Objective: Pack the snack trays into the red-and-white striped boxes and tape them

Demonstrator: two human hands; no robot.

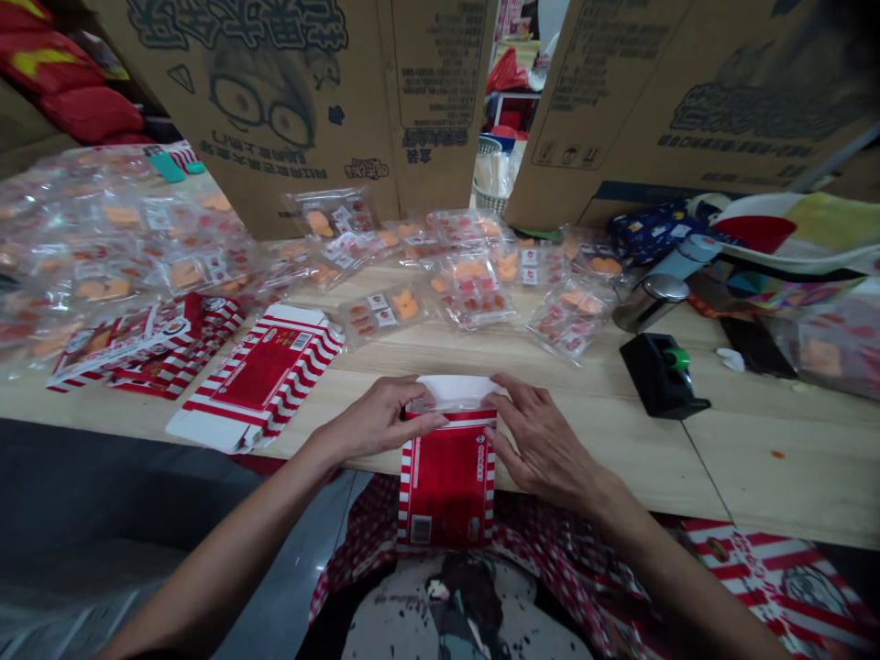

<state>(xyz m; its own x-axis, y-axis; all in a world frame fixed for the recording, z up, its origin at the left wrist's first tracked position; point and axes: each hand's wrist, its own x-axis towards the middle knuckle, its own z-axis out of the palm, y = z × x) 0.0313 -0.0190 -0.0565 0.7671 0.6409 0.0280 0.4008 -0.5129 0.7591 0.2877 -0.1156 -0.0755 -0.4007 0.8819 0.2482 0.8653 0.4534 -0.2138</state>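
Closest in, a printed shirt and a red patterned cloth, and right above them the star of the show: the red box, held in front of the body at the table's near edge, its mouth pointing away from the wearer. Both hands are on it! The left hand grips the upper left corner, thumb across the front, fingers curled at the mouth. Over on the other side, the right hand has the upper right corner, fingertips at the white flap, thumb by the box's right edge. And there's clear plastic showing in that mouth, just under the raised flap.

Low on the right, striped packaging sits below the table edge. Up onto the wooden table: flat cartons lie left of the hands, more printed cartons just beyond. Right side, a black tape dispenser with a green centre.

Farther back, clear packets with orange pieces run across the table, and what a pile at far left! A metal flask stands behind the dispenser, a white tub beyond it. Two big cardboard boxes wall off the back, a basket peeking through the gap.
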